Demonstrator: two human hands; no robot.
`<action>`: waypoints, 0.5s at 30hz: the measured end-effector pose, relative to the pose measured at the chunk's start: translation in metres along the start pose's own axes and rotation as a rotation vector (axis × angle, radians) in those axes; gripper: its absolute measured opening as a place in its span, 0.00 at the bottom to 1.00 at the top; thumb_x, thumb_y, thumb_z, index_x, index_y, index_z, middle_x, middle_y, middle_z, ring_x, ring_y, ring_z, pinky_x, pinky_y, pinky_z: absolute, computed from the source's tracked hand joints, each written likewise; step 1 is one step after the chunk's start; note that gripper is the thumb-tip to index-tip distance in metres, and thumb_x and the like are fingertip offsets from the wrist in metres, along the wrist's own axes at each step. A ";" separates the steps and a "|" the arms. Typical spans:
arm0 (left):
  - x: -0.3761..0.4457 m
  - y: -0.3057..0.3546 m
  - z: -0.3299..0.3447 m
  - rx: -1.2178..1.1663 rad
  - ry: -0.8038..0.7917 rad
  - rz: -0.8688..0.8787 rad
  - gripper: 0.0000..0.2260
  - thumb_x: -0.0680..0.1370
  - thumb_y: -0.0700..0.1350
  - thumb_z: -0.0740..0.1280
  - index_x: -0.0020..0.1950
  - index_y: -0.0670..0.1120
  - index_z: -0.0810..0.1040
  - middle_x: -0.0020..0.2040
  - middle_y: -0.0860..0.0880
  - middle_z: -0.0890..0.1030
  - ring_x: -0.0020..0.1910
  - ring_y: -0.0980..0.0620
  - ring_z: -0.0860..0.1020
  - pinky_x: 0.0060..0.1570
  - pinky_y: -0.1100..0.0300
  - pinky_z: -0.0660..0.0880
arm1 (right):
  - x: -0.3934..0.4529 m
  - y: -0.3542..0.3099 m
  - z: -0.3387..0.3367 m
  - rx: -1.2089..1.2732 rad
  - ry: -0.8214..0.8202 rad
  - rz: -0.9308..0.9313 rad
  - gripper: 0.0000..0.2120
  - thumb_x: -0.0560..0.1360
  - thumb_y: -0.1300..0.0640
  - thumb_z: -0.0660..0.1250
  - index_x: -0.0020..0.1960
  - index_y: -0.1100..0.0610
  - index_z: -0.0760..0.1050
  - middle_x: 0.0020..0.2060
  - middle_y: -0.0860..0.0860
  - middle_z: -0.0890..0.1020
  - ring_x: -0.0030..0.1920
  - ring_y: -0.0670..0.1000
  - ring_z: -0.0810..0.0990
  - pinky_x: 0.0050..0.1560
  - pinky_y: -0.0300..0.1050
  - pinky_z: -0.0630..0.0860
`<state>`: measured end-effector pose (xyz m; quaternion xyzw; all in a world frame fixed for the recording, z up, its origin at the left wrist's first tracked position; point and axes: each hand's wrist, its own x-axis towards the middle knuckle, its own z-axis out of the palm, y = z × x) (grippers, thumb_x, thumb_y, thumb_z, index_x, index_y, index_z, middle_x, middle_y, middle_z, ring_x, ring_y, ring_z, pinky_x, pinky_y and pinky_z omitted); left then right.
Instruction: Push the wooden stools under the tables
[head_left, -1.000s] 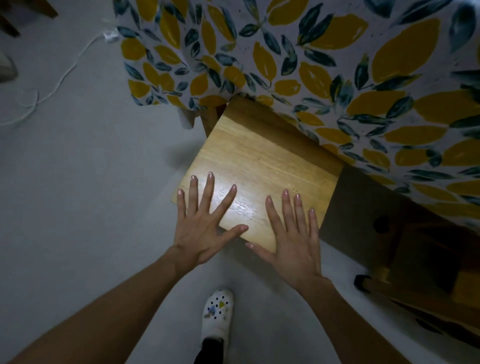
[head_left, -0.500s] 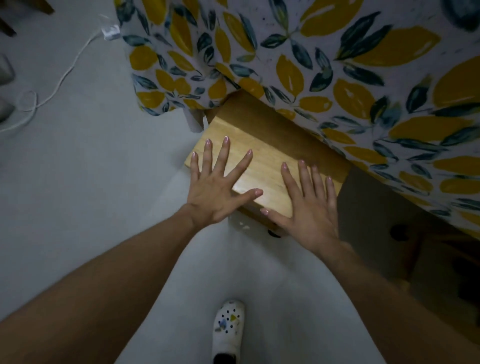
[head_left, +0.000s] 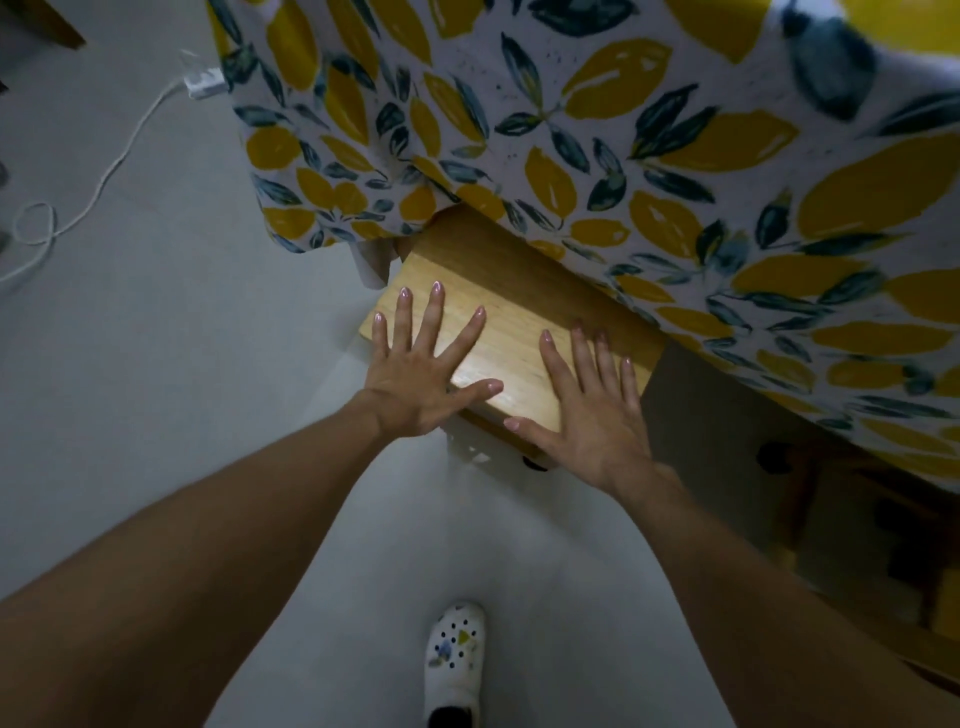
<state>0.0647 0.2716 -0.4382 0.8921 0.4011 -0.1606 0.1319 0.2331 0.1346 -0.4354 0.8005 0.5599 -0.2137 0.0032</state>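
Left hand (head_left: 415, 379) and right hand (head_left: 597, 415), fingers spread flat, no grip, on wooden stool (head_left: 511, 332) partly beneath cloth-draped tabletop (head_left: 649, 156).

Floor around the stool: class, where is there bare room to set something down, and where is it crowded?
Bare floor lies left of the stool, between the white cable and the left hand, and near the shoe. Crowded: both hands cover the seat; dark furniture fills the space under the tablecloth.
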 end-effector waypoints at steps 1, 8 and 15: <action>-0.002 0.003 -0.007 0.001 -0.051 -0.016 0.36 0.72 0.74 0.43 0.73 0.63 0.32 0.76 0.45 0.30 0.73 0.37 0.29 0.71 0.37 0.35 | -0.001 0.000 -0.008 0.027 -0.052 0.008 0.44 0.71 0.25 0.50 0.77 0.42 0.34 0.78 0.51 0.35 0.77 0.54 0.32 0.73 0.56 0.33; -0.058 0.051 -0.054 -0.011 -0.105 0.017 0.39 0.70 0.66 0.26 0.77 0.47 0.37 0.78 0.43 0.37 0.76 0.44 0.35 0.73 0.40 0.37 | -0.067 -0.013 -0.062 0.210 0.072 0.111 0.39 0.74 0.29 0.53 0.78 0.42 0.43 0.79 0.48 0.45 0.78 0.52 0.39 0.76 0.55 0.36; -0.136 0.164 -0.146 -0.060 -0.059 0.154 0.35 0.77 0.65 0.36 0.77 0.44 0.41 0.78 0.47 0.37 0.76 0.50 0.33 0.74 0.46 0.34 | -0.201 0.053 -0.170 0.075 0.131 0.260 0.43 0.71 0.25 0.48 0.79 0.46 0.44 0.79 0.48 0.46 0.78 0.50 0.39 0.76 0.55 0.34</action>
